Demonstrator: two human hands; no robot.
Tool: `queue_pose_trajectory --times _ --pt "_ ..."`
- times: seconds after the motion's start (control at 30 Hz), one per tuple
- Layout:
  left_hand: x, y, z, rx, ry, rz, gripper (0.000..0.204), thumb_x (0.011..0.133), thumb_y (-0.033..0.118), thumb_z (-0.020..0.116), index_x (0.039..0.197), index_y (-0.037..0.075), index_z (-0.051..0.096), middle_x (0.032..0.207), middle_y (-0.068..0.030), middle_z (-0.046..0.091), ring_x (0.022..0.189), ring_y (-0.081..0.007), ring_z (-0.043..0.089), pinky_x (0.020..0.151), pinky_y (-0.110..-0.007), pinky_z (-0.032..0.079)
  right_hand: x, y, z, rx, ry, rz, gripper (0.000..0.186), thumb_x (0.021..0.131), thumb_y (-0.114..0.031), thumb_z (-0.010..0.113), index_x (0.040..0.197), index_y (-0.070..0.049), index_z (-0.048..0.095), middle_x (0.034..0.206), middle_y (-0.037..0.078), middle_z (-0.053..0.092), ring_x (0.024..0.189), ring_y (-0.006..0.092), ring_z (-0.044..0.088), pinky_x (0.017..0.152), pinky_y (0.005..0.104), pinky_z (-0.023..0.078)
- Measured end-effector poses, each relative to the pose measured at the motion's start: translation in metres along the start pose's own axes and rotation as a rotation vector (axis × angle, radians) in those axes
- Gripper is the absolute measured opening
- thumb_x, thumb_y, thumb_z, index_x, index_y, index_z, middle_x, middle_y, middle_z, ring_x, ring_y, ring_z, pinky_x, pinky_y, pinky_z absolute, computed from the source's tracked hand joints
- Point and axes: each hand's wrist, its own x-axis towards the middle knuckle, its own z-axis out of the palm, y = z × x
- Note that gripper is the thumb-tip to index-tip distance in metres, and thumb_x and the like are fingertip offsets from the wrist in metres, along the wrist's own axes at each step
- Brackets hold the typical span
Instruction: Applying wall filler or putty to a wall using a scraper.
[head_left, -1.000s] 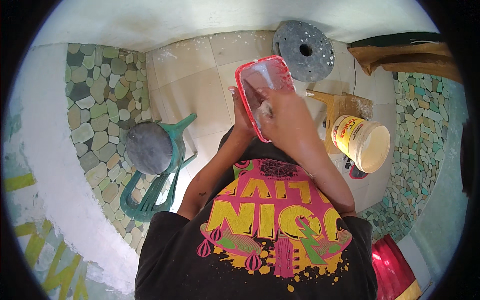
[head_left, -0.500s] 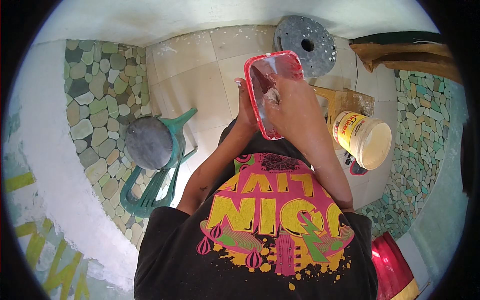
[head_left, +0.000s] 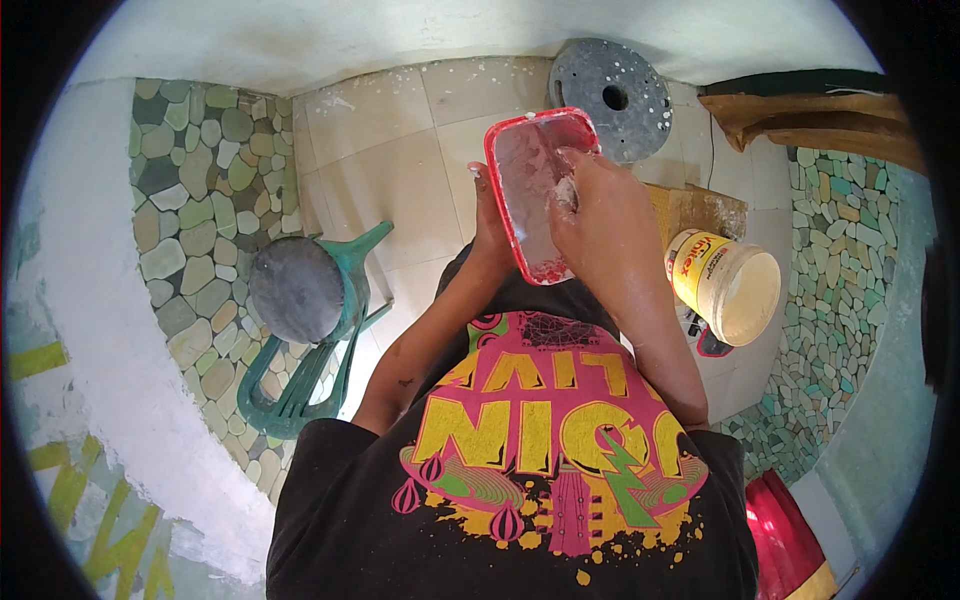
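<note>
My left hand (head_left: 489, 215) supports a red rectangular plastic tub (head_left: 507, 215) from its left side and below, the thumb near the rim. The tub is tilted, with whitish putty smeared over its inside. Over its right side my right hand (head_left: 600, 205) reaches in, fingers closed round a flat scraper that is mostly hidden by the hand and the tub's wall. Whitish smears show at the fingers. Both hands are in front of my black printed shirt.
At the left stands a green plastic stool or chair (head_left: 350, 290) with a dark round top (head_left: 297, 289). A yellow-labelled white bucket (head_left: 745, 295) is at the right. A speckled grey disc (head_left: 640, 105) lies by the wall (head_left: 400, 40); brown wood (head_left: 820, 120) is at the far right.
My right hand has shifted slightly right and down inside the tub. The dark blade seen earlier at the tub's left is now hidden. The tub has moved slightly left and down.
</note>
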Motion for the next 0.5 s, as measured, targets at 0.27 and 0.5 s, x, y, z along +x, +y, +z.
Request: queue_pose_trajectory --times 0.27,0.5 --pt "0.001 -0.004 -0.004 -0.119 -0.019 -0.007 0.083 0.093 0.074 0.027 0.150 0.013 0.031 0.149 -0.0138 0.040 0.136 -0.0337 0.041 0.115 -0.050 0.031 -0.007 -0.018 0.003 -0.122 -0.064 0.101 0.033 0.080 -0.008 0.062 0.112 -0.003 0.065 0.102 0.021 0.063 0.086 0.0405 0.065 0.075 0.0490 0.053" --pt "0.003 0.001 -0.025 -0.512 -0.103 -0.012 0.074 0.095 0.069 0.030 0.147 0.016 0.036 0.143 -0.0117 0.045 0.128 -0.0310 0.048 0.110 -0.049 0.037 -0.015 -0.017 -0.007 -0.017 -0.203 -0.048 0.033 0.079 -0.007 0.062 0.111 -0.002 0.065 0.101 0.022 0.062 0.085 0.0417 0.064 0.075 0.0484 0.053"
